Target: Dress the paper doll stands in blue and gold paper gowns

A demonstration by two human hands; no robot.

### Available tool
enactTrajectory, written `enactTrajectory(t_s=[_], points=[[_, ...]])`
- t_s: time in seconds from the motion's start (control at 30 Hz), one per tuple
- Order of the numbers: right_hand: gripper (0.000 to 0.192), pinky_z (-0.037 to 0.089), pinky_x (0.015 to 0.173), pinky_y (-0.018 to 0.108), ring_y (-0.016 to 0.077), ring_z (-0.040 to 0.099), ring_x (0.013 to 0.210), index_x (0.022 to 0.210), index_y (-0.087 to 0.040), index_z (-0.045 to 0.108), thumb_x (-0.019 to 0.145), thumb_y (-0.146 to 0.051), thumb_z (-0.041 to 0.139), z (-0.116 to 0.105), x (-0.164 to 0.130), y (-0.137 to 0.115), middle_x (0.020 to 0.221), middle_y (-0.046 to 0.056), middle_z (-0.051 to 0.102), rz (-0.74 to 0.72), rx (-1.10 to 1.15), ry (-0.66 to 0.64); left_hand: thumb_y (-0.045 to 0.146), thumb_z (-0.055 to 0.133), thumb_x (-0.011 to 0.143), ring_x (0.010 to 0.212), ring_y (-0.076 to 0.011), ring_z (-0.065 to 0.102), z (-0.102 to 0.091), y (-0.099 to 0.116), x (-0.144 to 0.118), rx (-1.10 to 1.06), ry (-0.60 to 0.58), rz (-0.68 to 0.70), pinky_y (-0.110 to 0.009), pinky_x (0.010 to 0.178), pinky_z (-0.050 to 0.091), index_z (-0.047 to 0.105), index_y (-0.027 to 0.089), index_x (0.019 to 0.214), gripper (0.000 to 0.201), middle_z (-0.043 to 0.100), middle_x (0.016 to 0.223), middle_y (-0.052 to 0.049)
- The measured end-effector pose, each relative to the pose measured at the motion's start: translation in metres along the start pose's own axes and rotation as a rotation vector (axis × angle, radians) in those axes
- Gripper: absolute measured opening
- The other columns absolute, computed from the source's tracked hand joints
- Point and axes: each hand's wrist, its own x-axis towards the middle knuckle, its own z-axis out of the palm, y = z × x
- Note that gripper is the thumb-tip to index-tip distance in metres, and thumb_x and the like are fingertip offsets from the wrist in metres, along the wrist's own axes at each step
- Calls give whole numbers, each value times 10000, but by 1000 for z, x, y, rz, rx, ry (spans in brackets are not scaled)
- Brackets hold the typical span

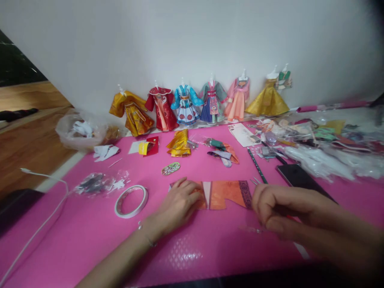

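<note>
The orange paper garment [223,194] lies flat on the pink mat [90,232], and everything else is placed from it. The left hand [179,203] rests palm-down on its left end, fingers spread flat and pressing the paper, not clasped around it. The right hand [280,211] sits at its right end, just past the dark patterned border, with fingers curled together; whether they pinch anything there cannot be told, as the hand is blurred.

Far left and behind the garment, a clear plastic bag [78,132] holds white pieces. Nearer, to the left, a small flat clear packet [100,183] holds dark and white bits. Behind and to the right, a heap of clear bags [324,148] holds coloured paper parts, too jumbled to count.

Just left of the garment lies one roll of double-sided tape [131,201], well clear of the left hand. Behind the garment lie an oval patterned tag [171,168], a folded gold piece [179,144] and a red-and-yellow piece [149,146]. Behind the right end, one dark pencil [257,165] lies slantwise, and one black phone [301,180] lies just behind the right hand. A white cable [45,212] curves along the mat's far left.

Against the wall behind, seven paper dresses [186,105] stand on small mannequins in a row.
</note>
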Motion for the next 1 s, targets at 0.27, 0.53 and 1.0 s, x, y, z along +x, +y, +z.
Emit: enactTrajectory(t_s=[0.27,0.53,1.0], points=[[146,399,585,220,105,490,625,787,-192,563,899,-285,572,7,54,-3,698,-37,528,18,27,-74,174,557,821,1071,-238,676,16,47,-12,-1368,-76,-433,-390,984,456,674,165,1126,327,754,1084,-95],[148,387,556,232,112,483,595,783,-181,560,875,-296,543,3,106,49,675,-32,533,27,-132,-35,468,784,698,607,-164,695,45,33,-13,-1528,-161,-746,-273,614,505,674,106,874,416,751,737,-85],[112,381,611,251,150,557,662,769,-155,646,830,-176,555,10,149,85,740,35,665,-7,-459,71,532,692,698,472,-151,655,45,21,-4,-1396,-274,-903,-221,415,462,637,121,812,430,741,676,-92]])
